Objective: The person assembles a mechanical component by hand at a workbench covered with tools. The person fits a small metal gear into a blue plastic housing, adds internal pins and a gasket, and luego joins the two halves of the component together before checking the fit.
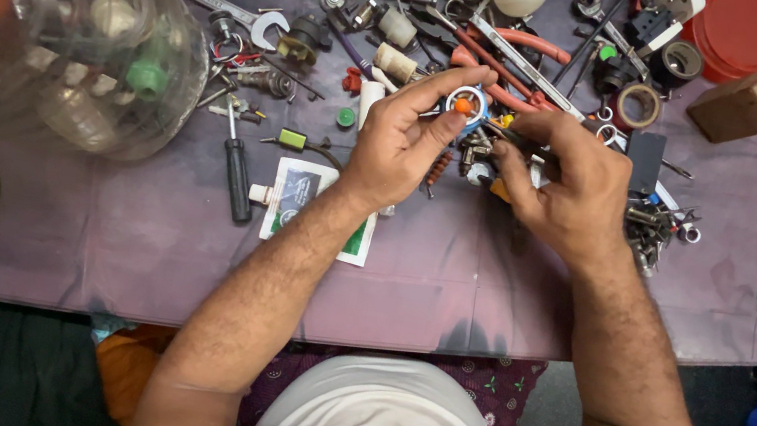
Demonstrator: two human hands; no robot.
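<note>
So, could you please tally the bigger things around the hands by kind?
Spanners: 1
Screwdrivers: 1
Clear plastic jars: 1
Tape rolls: 2
Wooden blocks: 1
Red lids: 1
Total: 7

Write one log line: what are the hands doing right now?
left hand: pinches small blue-white ring | right hand: on tool pile | table: cluttered

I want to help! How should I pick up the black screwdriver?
Probably take the screwdriver by its thick black handle, coming from above. It lies flat on the cloth with bare space along the handle's left side, while its thin metal shaft points up into the clutter.
</note>
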